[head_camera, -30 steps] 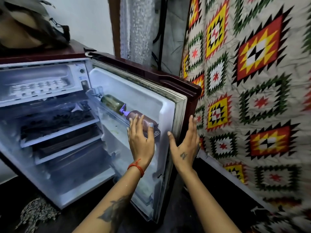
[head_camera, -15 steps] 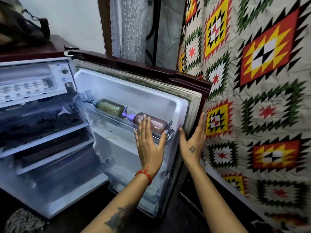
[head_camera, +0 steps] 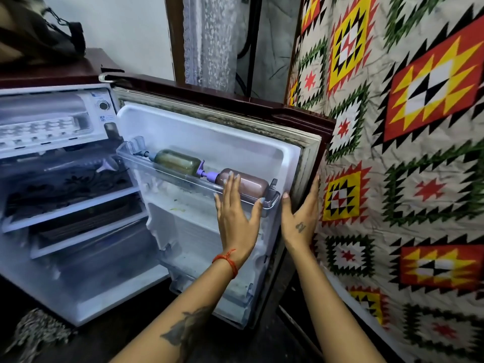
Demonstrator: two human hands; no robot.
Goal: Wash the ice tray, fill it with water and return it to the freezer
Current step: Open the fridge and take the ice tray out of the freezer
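A small maroon fridge (head_camera: 47,81) stands open on a dark floor (head_camera: 110,341), its door (head_camera: 209,142) swung wide toward a wall hung with a cloth (head_camera: 408,158) printed in red, yellow, green and black diamond patterns. Behind the door a lace curtain (head_camera: 209,38) hangs beside a white wall (head_camera: 125,30), and a bag (head_camera: 34,32) sits on the fridge top.

The ice tray (head_camera: 36,129), white and in rows of cells, lies inside the freezer compartment (head_camera: 52,119) at the upper left of the cabinet, beside the thermostat dial (head_camera: 103,105). Below it are white wire-edged shelves (head_camera: 76,203) holding dark, blurred contents.

The left hand (head_camera: 237,213) lies flat against the clear door rack (head_camera: 199,184), fingers (head_camera: 230,184) straight and together, thumb spread, gripping nothing; a red thread (head_camera: 227,260) circles the wrist. In the rack two pump bottles lie on their sides, a green bottle (head_camera: 175,161) and a pink bottle (head_camera: 248,182) with a purple pump, the left fingertips reaching over the pink one. The right hand (head_camera: 301,216) rests on the outer edge of the door, fingers straight along the gasket (head_camera: 307,163), thumb on the inner face, holding nothing else.

A mottled mat (head_camera: 34,334) lies on the floor at the lower left.
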